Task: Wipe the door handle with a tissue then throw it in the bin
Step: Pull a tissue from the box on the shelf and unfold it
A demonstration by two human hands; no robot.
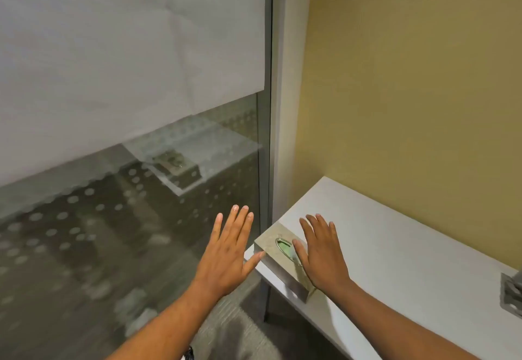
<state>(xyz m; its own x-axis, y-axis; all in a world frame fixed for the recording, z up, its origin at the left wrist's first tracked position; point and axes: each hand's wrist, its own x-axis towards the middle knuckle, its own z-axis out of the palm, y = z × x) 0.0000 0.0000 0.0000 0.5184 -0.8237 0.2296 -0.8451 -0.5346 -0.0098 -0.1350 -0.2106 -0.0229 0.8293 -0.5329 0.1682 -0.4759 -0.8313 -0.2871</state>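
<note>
Two bare forearms, no sleeves. Left hand [226,258] and right hand [322,255] without rings. Small black-and-white thing at left arm's lower edge, possibly a watch [188,354].

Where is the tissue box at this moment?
In the head view the tissue box lies at the near left end of the white table, beside the glass wall, partly under the right hand.
</note>
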